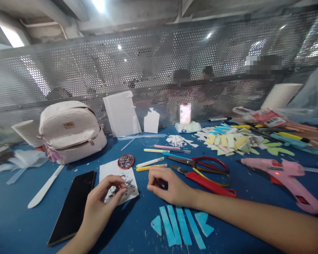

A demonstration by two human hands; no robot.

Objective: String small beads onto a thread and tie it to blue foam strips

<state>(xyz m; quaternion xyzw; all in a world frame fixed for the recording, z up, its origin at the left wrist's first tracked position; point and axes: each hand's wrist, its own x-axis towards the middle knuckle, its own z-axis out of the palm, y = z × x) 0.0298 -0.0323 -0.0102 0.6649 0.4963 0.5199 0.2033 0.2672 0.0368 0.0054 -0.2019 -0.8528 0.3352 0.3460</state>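
My left hand [106, 197] hovers at a white paper sheet [108, 169] strewn with small dark bits [129, 183]. Its thumb and fingers are pinched over these bits; whatever they hold is too small to make out. To the right, my right hand [169, 185] is curled, thumb against fingers, just below several markers [151, 162]. Anything in its grip is hidden. A round red-rimmed dish of dark glittery bits [126, 161] stands on the paper's upper edge. Blue-painted strips and pieces [184, 225] lie in front of my right wrist.
Scissors [212, 164] and a red-handled cutter [210, 183] lie beyond my right forearm, with a pink glue gun [283, 176] further right. A black phone [72, 208] and white plastic knife [46, 187] lie left. Behind are a backpack [69, 130] and piled coloured pieces [230, 139].
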